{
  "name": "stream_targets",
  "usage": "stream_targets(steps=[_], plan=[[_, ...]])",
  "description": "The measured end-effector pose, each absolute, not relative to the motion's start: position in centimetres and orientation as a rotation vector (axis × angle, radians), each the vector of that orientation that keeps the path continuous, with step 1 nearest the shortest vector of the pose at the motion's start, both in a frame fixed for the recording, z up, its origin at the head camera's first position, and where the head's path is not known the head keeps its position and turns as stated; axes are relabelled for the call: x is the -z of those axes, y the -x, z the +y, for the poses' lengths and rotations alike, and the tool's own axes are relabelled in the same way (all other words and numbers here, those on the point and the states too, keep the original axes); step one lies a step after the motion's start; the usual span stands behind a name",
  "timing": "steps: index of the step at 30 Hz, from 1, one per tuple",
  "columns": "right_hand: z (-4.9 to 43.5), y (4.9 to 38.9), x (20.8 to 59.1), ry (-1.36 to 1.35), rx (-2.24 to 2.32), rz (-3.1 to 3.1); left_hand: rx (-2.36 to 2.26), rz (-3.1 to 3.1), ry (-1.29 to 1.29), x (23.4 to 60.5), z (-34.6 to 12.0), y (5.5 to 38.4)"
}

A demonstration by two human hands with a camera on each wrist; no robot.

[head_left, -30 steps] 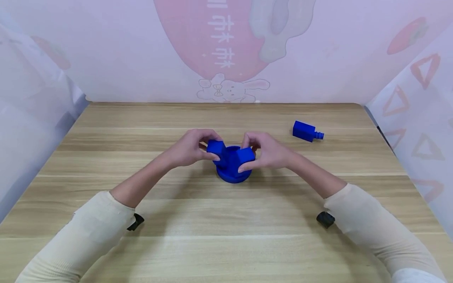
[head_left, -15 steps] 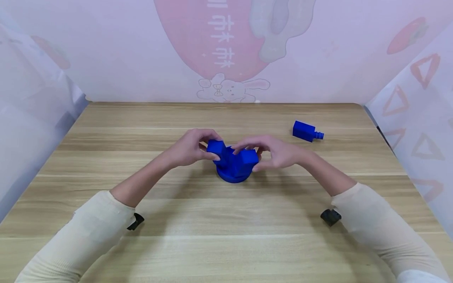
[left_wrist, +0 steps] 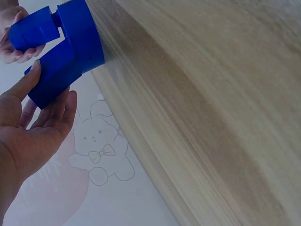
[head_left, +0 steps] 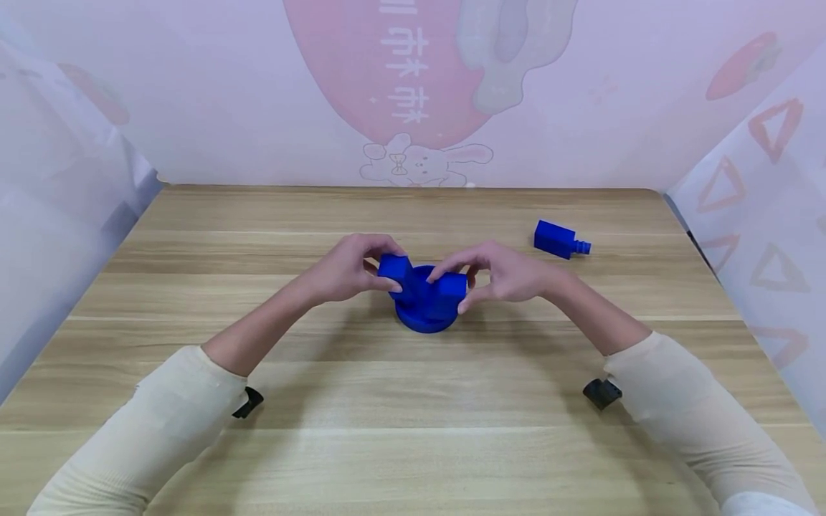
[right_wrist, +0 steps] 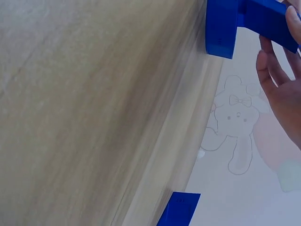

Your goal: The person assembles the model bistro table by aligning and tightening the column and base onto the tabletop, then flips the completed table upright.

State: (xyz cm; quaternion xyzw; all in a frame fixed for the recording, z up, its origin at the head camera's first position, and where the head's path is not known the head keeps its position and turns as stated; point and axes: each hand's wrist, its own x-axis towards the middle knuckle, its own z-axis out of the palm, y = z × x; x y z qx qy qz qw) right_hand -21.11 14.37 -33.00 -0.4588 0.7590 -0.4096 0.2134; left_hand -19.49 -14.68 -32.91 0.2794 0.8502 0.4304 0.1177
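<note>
A round blue base (head_left: 426,326) stands on the table between the hands. My left hand (head_left: 351,269) pinches a blue rectangular block (head_left: 395,266) that slants up from the base's left side. In the left wrist view this block (left_wrist: 54,75) meets the base (left_wrist: 82,37) without a visible gap. My right hand (head_left: 510,276) holds a second blue block (head_left: 449,290) between thumb and fingers on the base's right side. A narrow neck (left_wrist: 56,19) shows between that block and the base in the left wrist view. The neck's inner end is hidden.
A loose blue block with a ridged, screw-like neck (head_left: 555,239) lies on its side on the wooden table (head_left: 413,444), back right. A pale printed backdrop (head_left: 258,93) rises behind the table. Black devices (head_left: 602,393) sit by both forearms.
My right hand has shifted right and changed its hold, its fingers now reaching over the right block. That block has turned a little. My left hand and the base stay put.
</note>
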Motion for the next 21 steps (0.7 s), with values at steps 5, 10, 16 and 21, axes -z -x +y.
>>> stream_targets(steps=[5, 10, 16, 21], plan=[[13.5, 20.4, 33.2, 1.267, 1.133, 2.285, -1.27, 2.484, -0.83, 33.0, -14.7, 19.5], [12.2, 19.6, 33.6, 1.376, 1.014, 2.515, -1.283, 2.477, -0.84, 33.0, -14.6, 19.5], [11.5, 19.1, 33.9, 1.438, 0.967, 2.557, -1.287, 2.471, -0.832, 33.1, -14.7, 19.5], [12.1, 19.1, 33.6, 1.416, 0.966, 2.409, -1.288, 2.467, -0.824, 33.0, -14.7, 19.5]])
